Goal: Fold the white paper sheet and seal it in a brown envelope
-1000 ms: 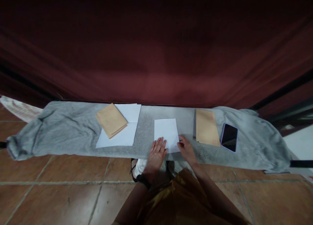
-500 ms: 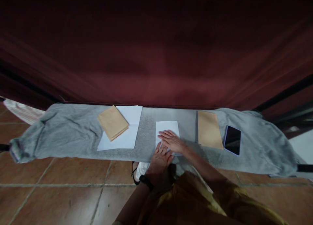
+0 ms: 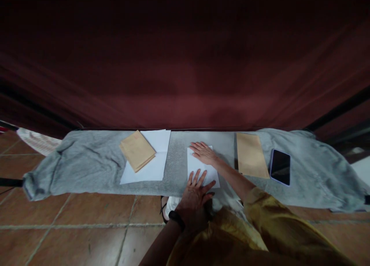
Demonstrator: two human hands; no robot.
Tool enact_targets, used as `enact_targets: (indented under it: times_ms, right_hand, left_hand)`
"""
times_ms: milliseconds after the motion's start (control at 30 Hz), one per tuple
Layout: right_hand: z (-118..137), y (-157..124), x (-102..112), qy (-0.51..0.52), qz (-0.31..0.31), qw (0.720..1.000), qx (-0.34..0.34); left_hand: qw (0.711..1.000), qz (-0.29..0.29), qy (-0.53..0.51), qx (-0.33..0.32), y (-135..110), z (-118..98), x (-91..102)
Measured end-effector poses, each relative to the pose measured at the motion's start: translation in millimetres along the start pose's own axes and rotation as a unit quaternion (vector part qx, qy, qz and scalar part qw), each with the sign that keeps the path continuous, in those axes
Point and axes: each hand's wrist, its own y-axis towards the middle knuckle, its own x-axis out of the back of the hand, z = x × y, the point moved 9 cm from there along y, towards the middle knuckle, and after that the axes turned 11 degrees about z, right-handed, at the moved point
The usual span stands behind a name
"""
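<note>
A folded white sheet of paper [image 3: 200, 169] lies on the grey cloth [image 3: 86, 162] that covers a low bench. My left hand [image 3: 196, 191] rests flat on the sheet's near edge with fingers spread. My right hand [image 3: 204, 152] lies flat and open on the sheet's far edge, its arm in a yellow sleeve crossing from the right. Neither hand holds anything.
To the left, a stack of tan envelopes [image 3: 137, 150] sits on white sheets [image 3: 154, 160]. On the right lie a tan envelope [image 3: 251, 155] and a dark phone [image 3: 280, 161]. A dark red curtain [image 3: 185, 73] hangs behind the bench. Tiled floor [image 3: 72, 227] lies below.
My right hand moved from the sheet's right near corner across it to the far edge, sliding flat. My left hand stayed on the near edge. The view shifted slightly.
</note>
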Motion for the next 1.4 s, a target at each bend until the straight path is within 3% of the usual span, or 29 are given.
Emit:
enact_targets:
  times_ms: [167, 333, 633, 933, 1100, 1400]
  right_hand:
    - [-4, -15, -3, -0.051, -0.022, 0.997, -0.05]
    - [-21, -52, -11, -0.103, -0.049, 0.981, -0.159]
    - [-33, -82, -2, -0.091, -0.092, 0.957, -0.258]
    - [39, -116, -38, -0.088, -0.116, 0.974, -0.174]
    - [47, -145, -36, -0.115, -0.153, 0.967, -0.17]
    - [44, -172, -34, -0.136, -0.17, 0.955, -0.2]
  left_hand:
    - [1.0, -0.012, 0.016, -0.001, 0, 3, -8.3]
    - [0.999, -0.024, 0.038, -0.007, 1, 5, -15.3]
    - [0.998, -0.029, 0.054, -0.013, 1, 7, -17.3]
    - [0.998, -0.023, 0.05, 0.009, 2, 4, -16.4]
    - [0.996, -0.046, 0.05, 0.064, -3, 10, -20.9]
    - [0.972, -0.107, 0.032, 0.208, -36, 46, -11.8]
